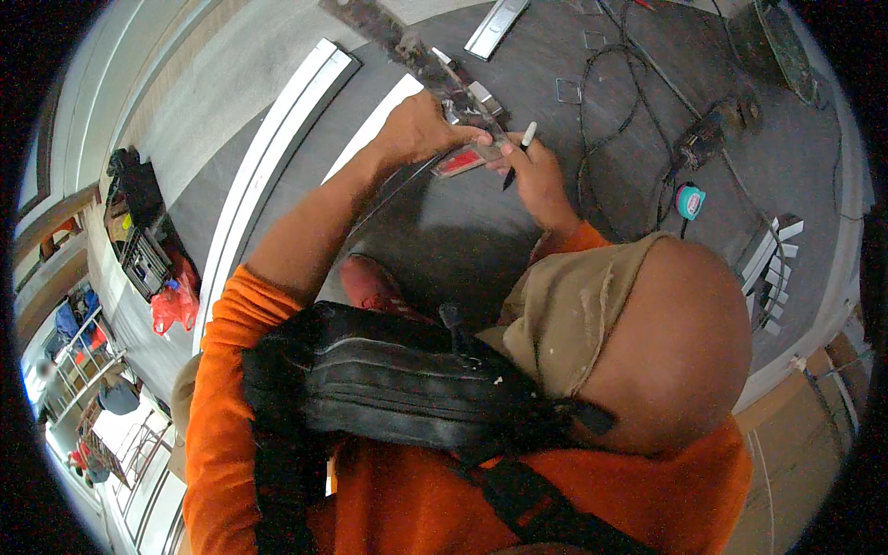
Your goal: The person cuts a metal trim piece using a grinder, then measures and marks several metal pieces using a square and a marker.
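My left hand [421, 134] is closed near a long, grimy metal bar [398, 37] and small metal pieces [481, 97], its thumb against a thin metal strip above a red-faced flat tool [462, 159]; exactly what its fingers hold is hidden. My right hand [541, 185] is closed around a dark marker [527, 139] with a white end, held upright, and its thumb also presses at the metal strip beside the red tool. A white profile [370, 129] lies on the dark floor just left of my hands.
Long white profiles [268, 176] lie left, a short one [495, 23] above. Cables [629, 74], a black power tool [703, 139], a teal tape measure [689, 202] and white offcuts [772, 259] lie right. Bags [171, 301] and racking [88, 338] stand left. My bare knee [675, 333] is near.
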Action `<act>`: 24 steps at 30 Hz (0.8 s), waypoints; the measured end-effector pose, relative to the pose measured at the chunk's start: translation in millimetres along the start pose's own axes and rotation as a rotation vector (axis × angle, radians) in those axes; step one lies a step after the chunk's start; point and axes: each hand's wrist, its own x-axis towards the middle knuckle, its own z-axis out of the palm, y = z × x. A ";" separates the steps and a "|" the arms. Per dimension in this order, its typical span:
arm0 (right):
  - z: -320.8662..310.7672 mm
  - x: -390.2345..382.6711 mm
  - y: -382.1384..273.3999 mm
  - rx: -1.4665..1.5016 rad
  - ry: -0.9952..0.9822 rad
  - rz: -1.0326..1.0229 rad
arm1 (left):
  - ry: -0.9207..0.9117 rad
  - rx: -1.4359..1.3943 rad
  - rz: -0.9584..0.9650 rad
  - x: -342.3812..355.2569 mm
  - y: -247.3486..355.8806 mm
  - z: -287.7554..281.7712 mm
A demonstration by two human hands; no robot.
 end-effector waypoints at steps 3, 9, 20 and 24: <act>-6.4 -4.6 6.0 -0.228 0.066 -0.096 | -0.135 -0.089 -0.006 3.9 -8.8 1.6; -2.3 -8.1 -1.8 -0.244 0.041 -0.110 | -0.189 -0.445 -0.087 -4.9 -10.0 4.5; 13.6 0.3 -1.2 0.036 0.077 -0.010 | -0.126 -0.385 -0.302 -7.7 -2.5 4.2; 14.9 0.6 0.3 0.054 0.083 0.000 | -0.105 -0.313 -0.285 -6.9 -3.8 4.6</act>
